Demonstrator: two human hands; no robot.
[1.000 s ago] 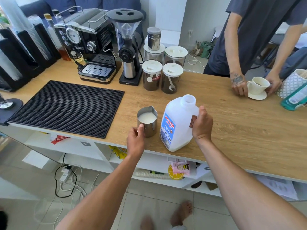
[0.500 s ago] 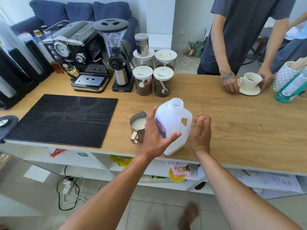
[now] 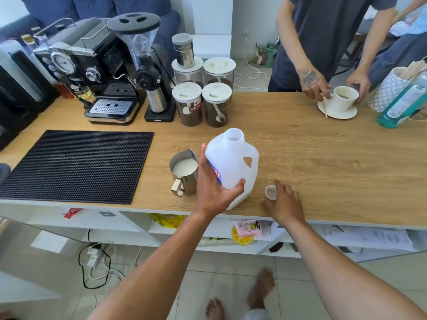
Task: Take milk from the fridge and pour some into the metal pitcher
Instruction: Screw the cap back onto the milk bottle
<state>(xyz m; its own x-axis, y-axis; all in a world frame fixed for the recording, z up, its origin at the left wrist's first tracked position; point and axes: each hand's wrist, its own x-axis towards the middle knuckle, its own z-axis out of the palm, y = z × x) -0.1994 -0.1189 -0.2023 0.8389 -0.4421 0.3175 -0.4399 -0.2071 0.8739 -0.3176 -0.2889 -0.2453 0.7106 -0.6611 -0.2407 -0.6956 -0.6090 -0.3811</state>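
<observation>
A white milk jug (image 3: 233, 162) stands upright and uncapped on the wooden counter (image 3: 323, 158), near its front edge. My left hand (image 3: 213, 185) wraps around the jug's left side over the blue label. Just left of it the metal pitcher (image 3: 183, 173) holds milk. Right of the jug, my right hand (image 3: 283, 202) rests on the counter with its fingers closed on the small white cap (image 3: 270, 192).
A black rubber mat (image 3: 76, 165) lies at the left. Espresso machine (image 3: 92, 75), grinder (image 3: 147, 72) and several coffee jars (image 3: 203, 95) line the back. Across the counter another person holds a white cup on a saucer (image 3: 342, 102). A patterned holder (image 3: 390, 88) and teal bottle (image 3: 402, 105) stand at far right.
My left hand left the pitcher and took hold of the jug's side. My right hand let go of the jug handle, moved right and down, and closed on the cap.
</observation>
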